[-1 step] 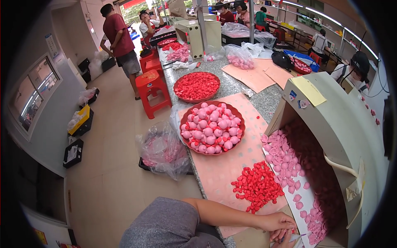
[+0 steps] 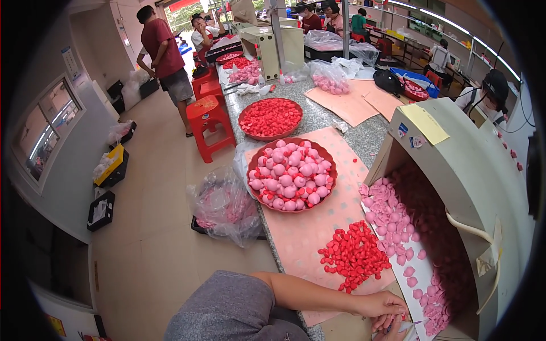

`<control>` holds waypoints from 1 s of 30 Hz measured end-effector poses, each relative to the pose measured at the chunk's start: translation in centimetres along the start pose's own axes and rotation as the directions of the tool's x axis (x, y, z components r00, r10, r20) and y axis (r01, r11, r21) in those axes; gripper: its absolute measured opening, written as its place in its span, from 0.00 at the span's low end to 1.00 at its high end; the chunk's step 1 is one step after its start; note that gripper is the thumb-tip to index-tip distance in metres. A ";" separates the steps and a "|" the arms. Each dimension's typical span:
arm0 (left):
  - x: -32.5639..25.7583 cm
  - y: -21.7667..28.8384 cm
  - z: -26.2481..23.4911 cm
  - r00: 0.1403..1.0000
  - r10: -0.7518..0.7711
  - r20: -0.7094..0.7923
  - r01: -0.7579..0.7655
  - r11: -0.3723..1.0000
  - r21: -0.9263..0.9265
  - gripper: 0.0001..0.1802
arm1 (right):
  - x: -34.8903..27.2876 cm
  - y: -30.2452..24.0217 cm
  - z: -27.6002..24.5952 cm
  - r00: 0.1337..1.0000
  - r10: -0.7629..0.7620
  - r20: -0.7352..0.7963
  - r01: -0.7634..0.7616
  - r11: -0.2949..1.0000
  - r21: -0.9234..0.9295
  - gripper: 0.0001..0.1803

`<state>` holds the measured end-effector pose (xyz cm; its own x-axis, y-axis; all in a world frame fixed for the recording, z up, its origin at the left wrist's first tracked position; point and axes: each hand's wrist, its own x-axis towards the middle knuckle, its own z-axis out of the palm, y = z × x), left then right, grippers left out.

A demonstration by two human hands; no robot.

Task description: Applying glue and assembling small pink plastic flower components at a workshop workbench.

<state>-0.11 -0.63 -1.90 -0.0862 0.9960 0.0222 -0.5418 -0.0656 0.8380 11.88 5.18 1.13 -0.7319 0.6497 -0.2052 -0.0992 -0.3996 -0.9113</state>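
Observation:
My left hand [image 2: 385,305] is closed at the lower right, fingertips pinched together around a small red piece [image 2: 404,317] that is mostly hidden. Against it, at the lower edge, my right hand [image 2: 391,332] grips a slim white tube [image 2: 405,326] with a purplish tip pointing right. Beyond my hands lies a loose pile of small red pieces [image 2: 355,256] on a pink sheet [image 2: 290,238]. To their right, pink rounded pieces [image 2: 392,219] are spread along a white board [image 2: 418,273] under a beige machine housing [image 2: 472,187].
A red scalloped bowl [image 2: 331,184] heaped with pink balls and red pieces stands farther along the counter, another bowl of red pieces [image 2: 271,118] behind it. A plastic-bagged black crate [image 2: 227,210] sits on the floor at left, near red stools [image 2: 209,122]. Several people are in the background.

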 end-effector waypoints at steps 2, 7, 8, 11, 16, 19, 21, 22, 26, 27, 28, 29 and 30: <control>-0.1 0.3 0.0 1.000 -0.024 -0.003 0.024 0.999 -0.022 0.18 | -0.5 -1.3 1.8 0.999 0.037 -0.033 -0.036 0.998 0.051 0.07; 0.4 0.0 -0.1 0.998 -0.035 -0.043 0.039 0.996 0.084 0.18 | 0.1 -0.5 1.0 0.979 0.128 -0.161 -0.112 0.988 0.103 0.08; 0.6 -0.3 -0.3 0.998 -0.005 -0.067 0.013 0.993 0.118 0.17 | 0.3 0.0 0.4 0.977 0.089 -0.195 -0.092 0.996 -0.006 0.08; 0.7 -0.2 -0.4 0.996 0.044 -0.082 -0.026 0.977 0.212 0.17 | 0.6 0.6 -0.8 0.983 0.043 -0.179 -0.058 0.995 -0.085 0.09; 0.7 -0.6 -0.7 0.998 0.027 -0.058 -0.013 0.973 0.230 0.18 | 0.2 -0.1 -0.1 0.995 0.048 -0.084 -0.056 0.994 -0.093 0.11; 0.3 -0.5 -0.3 0.994 0.079 -0.082 -0.053 0.960 0.276 0.18 | 0.2 0.3 -0.2 0.975 0.106 -0.194 -0.130 0.985 -0.112 0.11; 0.1 -0.4 -0.1 0.998 0.031 -0.060 -0.012 0.959 0.283 0.18 | -0.1 0.6 -0.9 0.990 0.069 -0.125 -0.080 0.993 -0.091 0.12; -0.1 0.1 0.0 0.998 0.023 -0.051 -0.008 0.962 0.274 0.18 | -0.1 0.8 -0.9 0.988 0.070 -0.139 -0.084 0.992 -0.093 0.12; -1.1 1.9 0.2 0.995 -0.098 -0.012 0.099 0.987 0.130 0.18 | 0.2 1.9 -1.5 0.998 -0.048 -0.043 0.044 0.995 -0.089 0.10; -0.1 1.5 0.1 0.991 -0.134 -0.012 0.135 0.987 0.090 0.19 | 0.8 2.5 -3.4 0.990 -0.021 -0.139 0.008 0.995 -0.098 0.11; -0.3 1.9 0.0 0.988 -0.151 -0.027 0.153 0.984 0.090 0.19 | 0.8 1.6 -0.9 0.972 -0.060 -0.226 0.037 0.994 -0.107 0.10; -0.4 2.6 0.1 0.985 -0.167 -0.034 0.169 0.982 0.081 0.19 | 1.1 2.7 -2.5 0.967 0.003 -0.256 -0.027 0.996 -0.091 0.10; -0.5 2.5 -0.4 0.982 -0.181 -0.055 0.185 0.979 0.081 0.19 | 1.0 1.1 0.2 0.980 -0.039 -0.193 0.019 0.994 -0.104 0.11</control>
<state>-1.76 -1.31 -0.01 -0.0325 0.9866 -0.1597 -0.4791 0.1248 0.8688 10.86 5.24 0.01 -0.5833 0.7776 -0.2347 -0.0421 -0.3175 -0.9473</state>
